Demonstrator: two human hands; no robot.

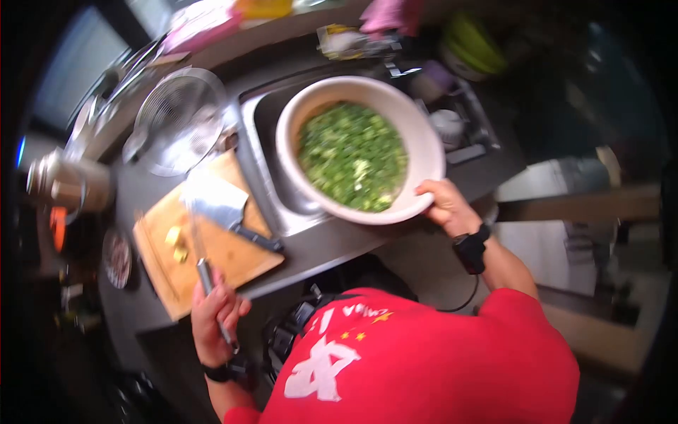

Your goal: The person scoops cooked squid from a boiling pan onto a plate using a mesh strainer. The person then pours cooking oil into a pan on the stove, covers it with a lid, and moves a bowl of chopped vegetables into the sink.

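A large pale bowl (pixel 424 152) filled with chopped green vegetables (pixel 349 145) is over the sink, its rim gripped at the lower right by my right hand (pixel 446 206). A small pale clump lies on the greens. My left hand (pixel 217 307) is closed around the metal handle of a long thin utensil (pixel 204 272), whose far end blurs over the wooden cutting board (pixel 244 265). On that board rest a cleaver (pixel 217 200) with a dark handle and a few yellow pieces (pixel 174 237).
A metal strainer (pixel 180 106) stands behind the board. The sink (pixel 300 205) lies under the bowl. At the left are a jar-like container (pixel 67 182) and a small dish (pixel 117 258). Green bowls (pixel 472 46) sit at the back right, near a rack with a white item (pixel 447 126).
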